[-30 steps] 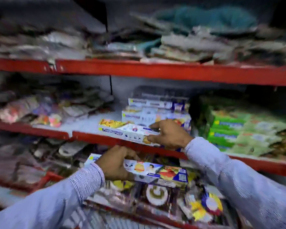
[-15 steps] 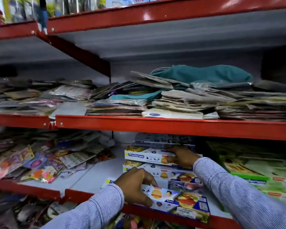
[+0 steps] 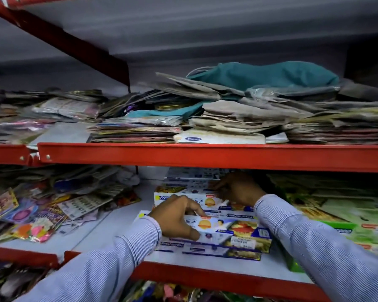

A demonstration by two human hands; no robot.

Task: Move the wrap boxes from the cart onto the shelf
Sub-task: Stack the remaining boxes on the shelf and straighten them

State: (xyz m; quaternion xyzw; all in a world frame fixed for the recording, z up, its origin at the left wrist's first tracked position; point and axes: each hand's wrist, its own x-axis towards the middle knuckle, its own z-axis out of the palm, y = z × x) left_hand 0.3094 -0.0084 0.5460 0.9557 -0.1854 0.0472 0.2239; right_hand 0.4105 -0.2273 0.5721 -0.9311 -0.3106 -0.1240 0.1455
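Note:
A long white-and-blue wrap box [image 3: 231,231] with food pictures lies on the white shelf [image 3: 122,234], near its red front edge. My left hand [image 3: 177,216] grips the left part of that box from above. Behind it stands a stack of the same wrap boxes [image 3: 188,192]. My right hand [image 3: 238,189] rests on a box on top of that stack, fingers curled over its right part, deep under the upper shelf. The cart is out of view.
Green boxes [image 3: 345,221] fill the shelf to the right of the stack. Loose colourful packets [image 3: 44,210] lie heaped on the left. The upper red shelf [image 3: 205,156] holds piles of flat packets and a teal bag [image 3: 266,76].
The view tilted up from the cart to the shelves. My left hand carried its box up onto the shelf's front; my right hand pushed its box back onto the stack.

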